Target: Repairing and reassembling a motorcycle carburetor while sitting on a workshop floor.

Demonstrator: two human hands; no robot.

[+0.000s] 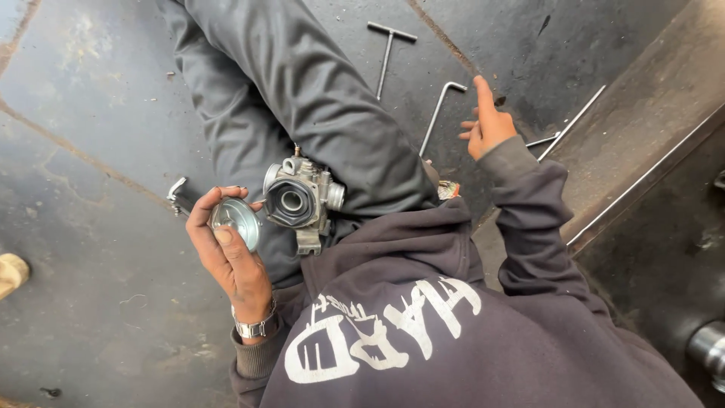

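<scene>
Pinched between thumb and fingers, a round silver metal cap (pixel 236 221) sits in the person's left hand (pixel 226 249), held just beside a grey carburettor body (pixel 300 198) that rests on the lap of dark grey trousers (pixel 302 98). A metal wristwatch (pixel 254 327) circles that wrist. The right hand (pixel 487 125) holds nothing: its index finger is raised, the other fingers loosely curled, hovering over the dark, stained floor (pixel 98 113) near an L-shaped hex key (pixel 439 112). A T-handle wrench (pixel 388 51) lies farther off, and a thin metal rod (pixel 572 121) rests against a raised metal edge at the right.

The carburettor looks unsteady (nothing but the thigh props it), so a shift of the leg could roll it onto the gritty floor, and dirt might enter its open bore. The cap, gripped lightly at its rim, could likewise slip.

Large white block lettering runs across the front of the dark hooded sweatshirt (pixel 453 340). A small red-and-white scrap (pixel 448 190), perhaps a wrapper, peeks out beside the knee.
</scene>
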